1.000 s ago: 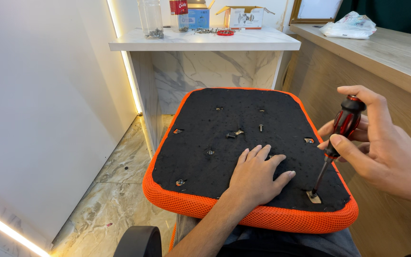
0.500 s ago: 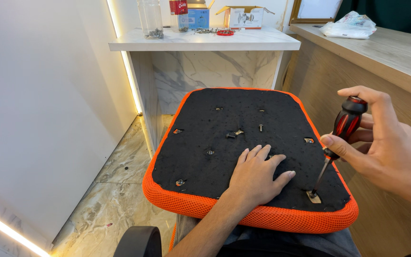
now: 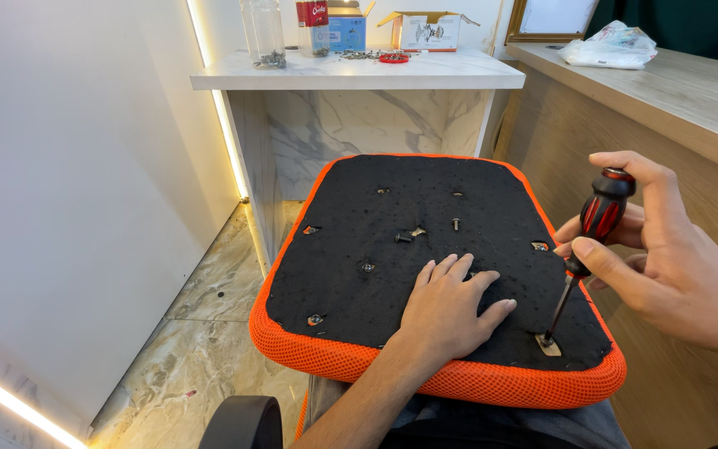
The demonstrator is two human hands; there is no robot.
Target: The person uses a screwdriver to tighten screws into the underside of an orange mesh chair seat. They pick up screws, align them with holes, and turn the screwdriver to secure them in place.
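An upturned chair seat (image 3: 376, 224) with a black felt underside and an orange mesh rim rests on my lap. My left hand (image 3: 450, 308) lies flat on the black surface, fingers spread, pressing it down. My right hand (image 3: 666, 266) grips a screwdriver (image 3: 596, 224) with a red and black handle. Its shaft slants down and its tip sits in a screw hole (image 3: 548, 342) near the seat's front right corner. Several loose screws (image 3: 409, 235) and other mounting holes dot the black underside.
A white marble shelf (image 3: 359, 73) stands behind the seat with jars, small boxes and scattered screws on it. A wooden counter (image 3: 666, 91) runs along the right, with a plastic bag (image 3: 608, 43) on top. A white wall is on the left, above a marble floor. A black chair part (image 3: 238, 420) shows below.
My right hand has turned slightly on the screwdriver handle, fingers shifting around it. The tip stays in the same hole and my left hand has not moved.
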